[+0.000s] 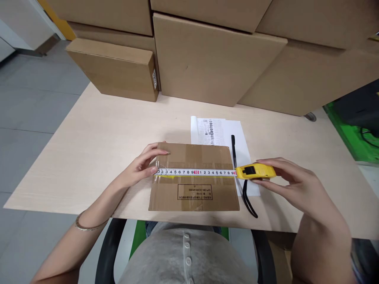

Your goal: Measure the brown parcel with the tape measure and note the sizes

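A small cardboard box [194, 157] with clear tape and a printed label lies near the table's front edge. Across its top, from left edge to right edge, stretches the white blade of a tape measure [257, 171] with a yellow case. My left hand [145, 163] is at the box's left side, its thumb pressing the blade's end there and its fingers on the box. My right hand [291, 179] grips the yellow case between thumb and fingers, just past the box's right edge. A black wrist strap [248, 201] hangs from the case onto the table.
Behind the box lie white printed papers [219, 128], with a black pen [233, 148] on them. Large cardboard boxes [213, 59] are stacked along the table's back, with a smaller flat box [118, 73] standing at the left. The table [97, 157] ends close to my body.
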Demonstrator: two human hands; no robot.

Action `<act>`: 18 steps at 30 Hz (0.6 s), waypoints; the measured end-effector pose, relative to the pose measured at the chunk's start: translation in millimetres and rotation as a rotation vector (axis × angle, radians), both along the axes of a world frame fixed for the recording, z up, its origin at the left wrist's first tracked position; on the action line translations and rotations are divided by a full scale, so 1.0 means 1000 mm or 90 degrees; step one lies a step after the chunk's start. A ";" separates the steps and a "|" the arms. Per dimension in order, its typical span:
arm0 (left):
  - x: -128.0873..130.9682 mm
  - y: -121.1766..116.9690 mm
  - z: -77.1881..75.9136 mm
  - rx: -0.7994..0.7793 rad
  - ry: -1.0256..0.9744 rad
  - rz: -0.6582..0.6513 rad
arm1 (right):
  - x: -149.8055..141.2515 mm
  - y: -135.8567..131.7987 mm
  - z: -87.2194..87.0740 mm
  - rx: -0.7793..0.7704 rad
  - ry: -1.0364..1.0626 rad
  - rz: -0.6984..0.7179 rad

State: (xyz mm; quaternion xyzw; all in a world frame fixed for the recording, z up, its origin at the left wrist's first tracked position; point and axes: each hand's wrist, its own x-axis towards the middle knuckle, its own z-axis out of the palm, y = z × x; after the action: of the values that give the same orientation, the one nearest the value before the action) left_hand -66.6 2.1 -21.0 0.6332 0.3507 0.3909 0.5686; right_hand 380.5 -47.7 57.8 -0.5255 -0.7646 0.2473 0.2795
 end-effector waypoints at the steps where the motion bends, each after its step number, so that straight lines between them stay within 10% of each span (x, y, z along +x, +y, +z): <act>1: 0.000 0.000 0.000 -0.007 0.000 0.007 | -0.002 0.000 0.000 0.003 -0.006 -0.002; 11: 0.000 0.000 0.002 -0.004 -0.003 -0.005 | -0.010 0.006 0.016 -0.045 -0.060 -0.009; 18: -0.008 0.004 -0.012 0.059 0.010 -0.054 | -0.108 0.036 0.037 -0.155 -0.087 0.193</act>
State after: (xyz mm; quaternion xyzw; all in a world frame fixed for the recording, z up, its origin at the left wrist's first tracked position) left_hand -74.9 5.9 -32.7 0.6760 0.3094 0.3773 0.5523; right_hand 272.4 -11.3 94.9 -0.4497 -0.8167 0.3409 0.1205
